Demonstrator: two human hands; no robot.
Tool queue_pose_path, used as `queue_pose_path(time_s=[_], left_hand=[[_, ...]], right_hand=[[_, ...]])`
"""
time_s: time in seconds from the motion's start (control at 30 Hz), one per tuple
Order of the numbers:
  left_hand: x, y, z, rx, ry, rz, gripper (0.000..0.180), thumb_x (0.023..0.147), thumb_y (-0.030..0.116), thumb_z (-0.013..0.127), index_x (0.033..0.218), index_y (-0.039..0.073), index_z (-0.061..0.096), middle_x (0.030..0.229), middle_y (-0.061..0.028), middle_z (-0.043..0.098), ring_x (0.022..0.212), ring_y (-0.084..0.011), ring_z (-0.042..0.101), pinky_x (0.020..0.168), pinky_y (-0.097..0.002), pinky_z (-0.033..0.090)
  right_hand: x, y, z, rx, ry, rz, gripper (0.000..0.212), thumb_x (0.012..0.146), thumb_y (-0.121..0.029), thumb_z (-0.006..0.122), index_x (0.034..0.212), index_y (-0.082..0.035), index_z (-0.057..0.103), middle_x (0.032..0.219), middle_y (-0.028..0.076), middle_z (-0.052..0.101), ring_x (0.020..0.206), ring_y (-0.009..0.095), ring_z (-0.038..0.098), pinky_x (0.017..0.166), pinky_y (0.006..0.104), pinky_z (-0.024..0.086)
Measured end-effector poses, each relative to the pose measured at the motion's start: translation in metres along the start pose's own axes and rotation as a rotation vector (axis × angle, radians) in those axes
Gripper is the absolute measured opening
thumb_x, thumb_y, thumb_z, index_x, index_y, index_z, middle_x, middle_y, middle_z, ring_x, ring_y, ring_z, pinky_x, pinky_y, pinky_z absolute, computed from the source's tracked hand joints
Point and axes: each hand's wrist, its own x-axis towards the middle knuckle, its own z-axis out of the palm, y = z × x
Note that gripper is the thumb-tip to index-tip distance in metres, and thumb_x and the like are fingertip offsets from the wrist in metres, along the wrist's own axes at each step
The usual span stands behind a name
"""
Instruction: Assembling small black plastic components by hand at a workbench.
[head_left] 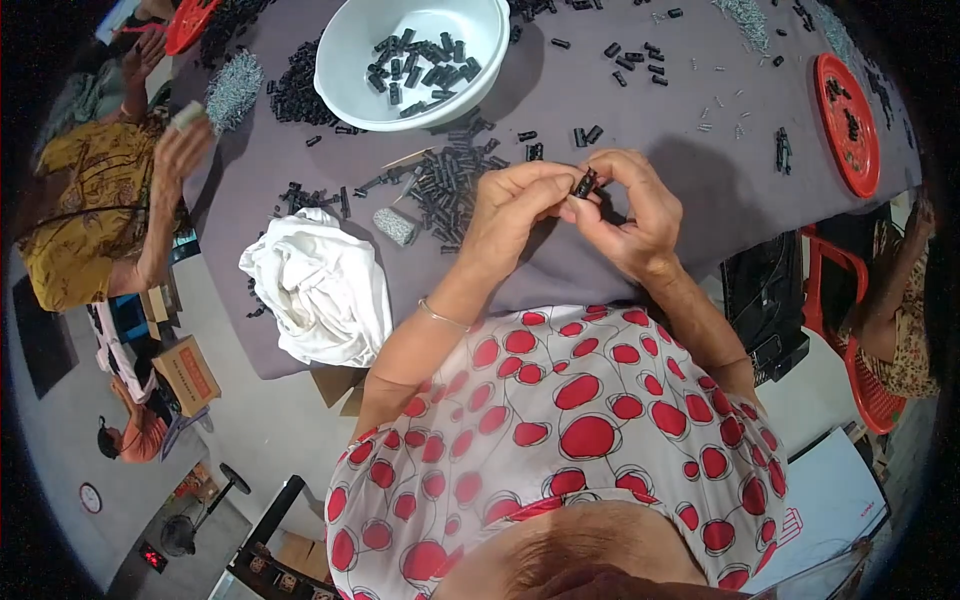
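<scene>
Between the fingertips of both hands is a small black plastic clip (586, 184), held over the near part of the table. My left hand (512, 207) pinches it from the left, thumb and forefinger together. From the other side my right hand (634, 212) grips it with thumb and forefinger. Just left of my left hand lies a heap of black plastic pieces (447, 190). Beside that heap rests a small pile of grey metal springs or pins (395, 226), too fine to tell which. A few loose black pieces (588, 136) lie beyond my fingers.
A white basin (335, 75) holding several black pieces stands at the far side. A bunched white cloth (318, 290) lies at the near left. On the right is a red tray (868, 170) with dark pieces. Other people sit left and right; a co-worker's hand (182, 145) is at the left edge.
</scene>
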Motion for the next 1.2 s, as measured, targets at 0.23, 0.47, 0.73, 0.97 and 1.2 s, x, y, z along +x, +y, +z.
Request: queue_pose_path(time_s=[0.23,0.47,0.73,0.97,1.2], left_hand=[[0.002,-0.001,0.001,0.004,-0.016,0.004,0.021,0.087,0.012,0.055,0.094,-0.006,0.063,0.081,-0.0091,0.065,0.071,-0.0103,0.059,0.066,-0.0222,0.047],[0.001,-0.005,0.000,-0.061,-0.006,0.033,0.013,0.083,0.004,0.059,0.090,-0.006,0.063,0.081,-0.0115,0.064,0.073,-0.0132,0.061,0.069,-0.0245,0.051],[0.000,-0.001,0.004,-0.055,0.091,-0.001,0.009,0.084,0.003,0.056,0.086,-0.004,0.061,0.078,-0.0108,0.063,0.071,-0.0154,0.061,0.068,-0.0268,0.050],[-0.001,0.000,0.007,-0.064,0.077,0.039,0.007,0.082,0.000,0.057,0.082,-0.005,0.061,0.073,-0.0089,0.062,0.066,-0.0127,0.060,0.063,-0.0243,0.050],[-0.001,-0.001,0.006,0.009,0.074,0.023,0.007,0.081,0.000,0.057,0.081,-0.005,0.061,0.072,-0.0075,0.061,0.066,-0.0108,0.058,0.063,-0.0232,0.050]], right_hand=[[-0.002,0.006,0.002,0.013,0.011,-0.053,0.034,0.062,0.004,0.066,0.094,0.000,0.055,0.084,0.010,0.059,0.069,0.020,0.057,0.058,0.0274,0.048],[-0.003,0.008,0.006,-0.040,0.008,-0.193,0.042,0.057,0.004,0.068,0.096,0.000,0.054,0.089,0.011,0.058,0.077,0.028,0.057,0.066,0.0350,0.048],[0.004,0.001,0.003,-0.134,-0.034,-0.220,0.046,0.053,-0.001,0.071,0.096,-0.001,0.054,0.087,0.011,0.056,0.074,0.028,0.055,0.064,0.0341,0.048],[0.009,-0.009,-0.003,-0.391,-0.179,-0.155,0.038,0.055,-0.014,0.069,0.089,-0.003,0.056,0.077,0.007,0.052,0.068,0.023,0.054,0.055,0.0319,0.048],[0.010,-0.012,-0.006,-0.473,-0.237,-0.164,0.022,0.056,-0.017,0.065,0.071,-0.008,0.052,0.066,0.003,0.045,0.060,0.020,0.052,0.049,0.0313,0.046]])
